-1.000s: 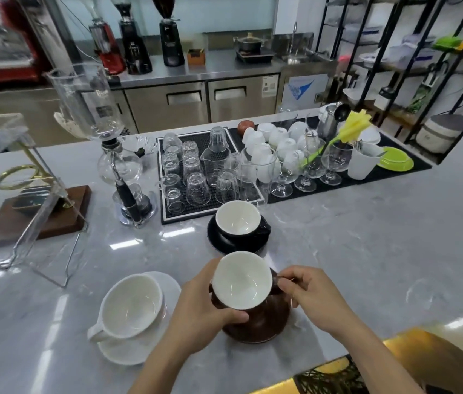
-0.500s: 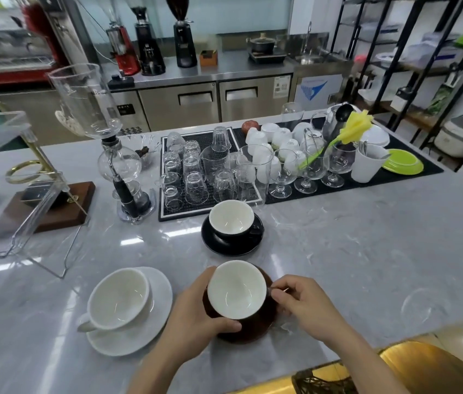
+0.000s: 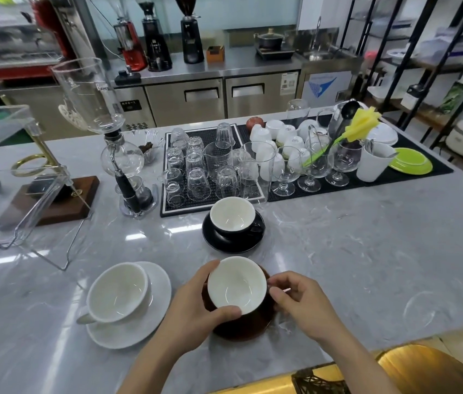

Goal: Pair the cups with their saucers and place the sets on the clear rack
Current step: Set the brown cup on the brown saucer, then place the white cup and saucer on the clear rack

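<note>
Nearest: left hand (image 3: 193, 311) curled round brown white-lined cup (image 3: 237, 285), right hand (image 3: 300, 300) pinching its handle, over round brown saucer (image 3: 243, 328) on grey marble desk (image 3: 366, 251). Left: white cup (image 3: 118, 292) on white saucer (image 3: 145, 322). Beyond: black cup (image 3: 233, 216) on black saucer (image 3: 224, 240). Far left: clear rack (image 3: 5, 177).

Left hand (image 3: 196, 311) and right hand (image 3: 300, 298) reach forward together, fingers (image 3: 226, 311) curled inward.

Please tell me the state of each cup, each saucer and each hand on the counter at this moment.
brown cup: upright, empty, on the brown saucer, held
left hand: grips the brown cup's side
right hand: pinches its handle side
black cup: upright, empty, on the black saucer
white cup: upright, empty, on the white saucer
</note>
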`<act>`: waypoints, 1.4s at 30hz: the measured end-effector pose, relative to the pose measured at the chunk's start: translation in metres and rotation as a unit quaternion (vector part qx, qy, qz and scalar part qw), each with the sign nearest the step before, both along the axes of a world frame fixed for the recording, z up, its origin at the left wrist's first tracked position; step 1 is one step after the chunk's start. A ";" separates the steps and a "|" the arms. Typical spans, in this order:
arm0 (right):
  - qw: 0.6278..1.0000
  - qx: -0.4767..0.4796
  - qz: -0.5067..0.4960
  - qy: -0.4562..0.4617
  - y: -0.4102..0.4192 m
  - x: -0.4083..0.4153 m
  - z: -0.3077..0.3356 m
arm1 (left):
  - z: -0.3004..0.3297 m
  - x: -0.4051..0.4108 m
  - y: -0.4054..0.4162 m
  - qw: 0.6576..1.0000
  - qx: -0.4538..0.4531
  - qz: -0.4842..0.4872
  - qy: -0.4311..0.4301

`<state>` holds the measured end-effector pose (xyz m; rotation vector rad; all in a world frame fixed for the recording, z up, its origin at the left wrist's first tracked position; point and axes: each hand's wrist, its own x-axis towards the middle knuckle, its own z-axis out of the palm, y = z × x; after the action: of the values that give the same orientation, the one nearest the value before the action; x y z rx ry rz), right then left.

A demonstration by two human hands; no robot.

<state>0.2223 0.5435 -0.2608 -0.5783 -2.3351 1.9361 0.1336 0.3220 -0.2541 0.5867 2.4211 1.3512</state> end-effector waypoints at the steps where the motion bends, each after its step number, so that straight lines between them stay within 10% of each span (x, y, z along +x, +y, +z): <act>1: 1.000 -0.002 -0.004 0.005 0.000 0.000 -0.001 | 0.000 0.000 0.000 1.000 0.000 0.002 -0.005; 42: 0.991 -0.043 -0.066 0.111 -0.024 -0.025 0.038 | 0.020 0.019 -0.031 0.975 0.131 0.182 0.013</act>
<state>0.1973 0.5191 -0.2224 -0.4826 -2.0363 1.9390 0.1525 0.2909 -0.2341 0.2232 2.4740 1.8375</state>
